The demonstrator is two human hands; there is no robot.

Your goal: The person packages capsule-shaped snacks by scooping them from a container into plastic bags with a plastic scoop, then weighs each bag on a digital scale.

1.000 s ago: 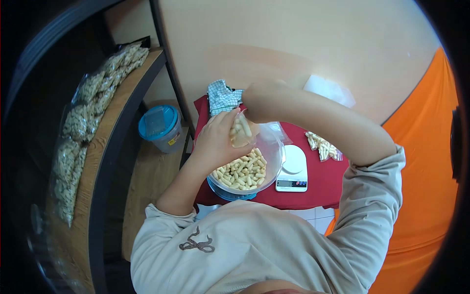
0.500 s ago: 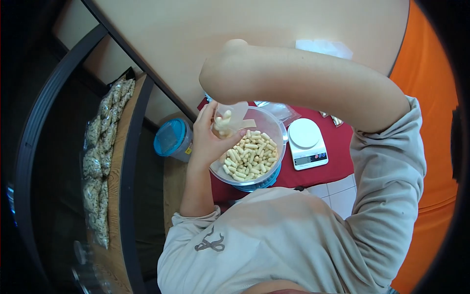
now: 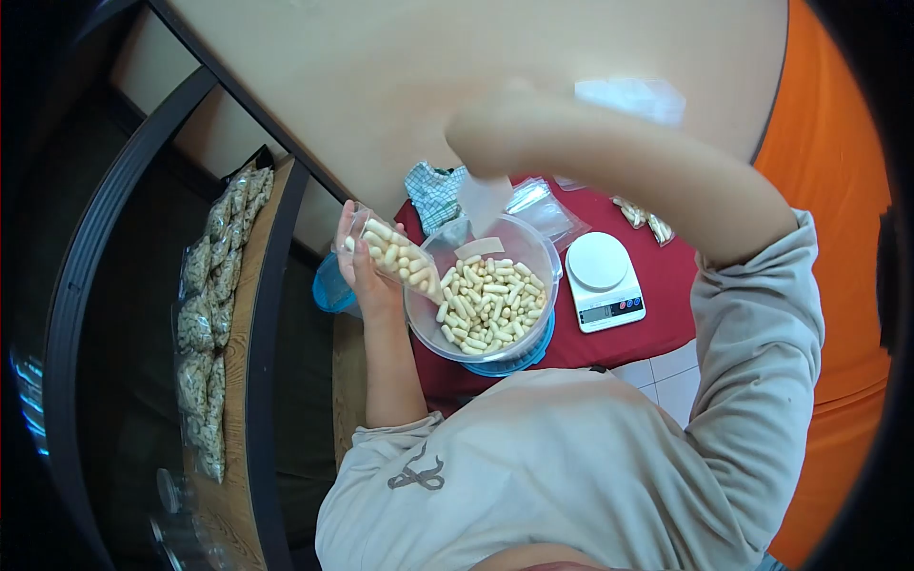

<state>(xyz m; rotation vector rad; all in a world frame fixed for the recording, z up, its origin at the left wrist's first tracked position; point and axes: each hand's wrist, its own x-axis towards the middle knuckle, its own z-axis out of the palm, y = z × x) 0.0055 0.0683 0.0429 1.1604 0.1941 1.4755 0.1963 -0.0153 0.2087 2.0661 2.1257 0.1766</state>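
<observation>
My left hand is closed around a clear plastic bag, which is tilted and partly filled with pale, capsule-shaped pieces. The bag's lower end overlaps the left rim of a round clear tub. Many more of the pieces lie in the tub. Over the tub's far rim, my right hand is bent downward and blurred, its fingers hidden behind the wrist. A translucent plastic scoop hangs directly under it, held in that hand.
A white kitchen scale stands right of the tub on a red cloth. Behind lie flat plastic bags, a checked cloth and small filled packets. A blue-lidded container is at left, beyond it bagged goods on a wooden shelf.
My left hand has moved left and away from the scoop with the bag, which now shows fully. My right hand and scoop have shifted right, over the tub's far side.
</observation>
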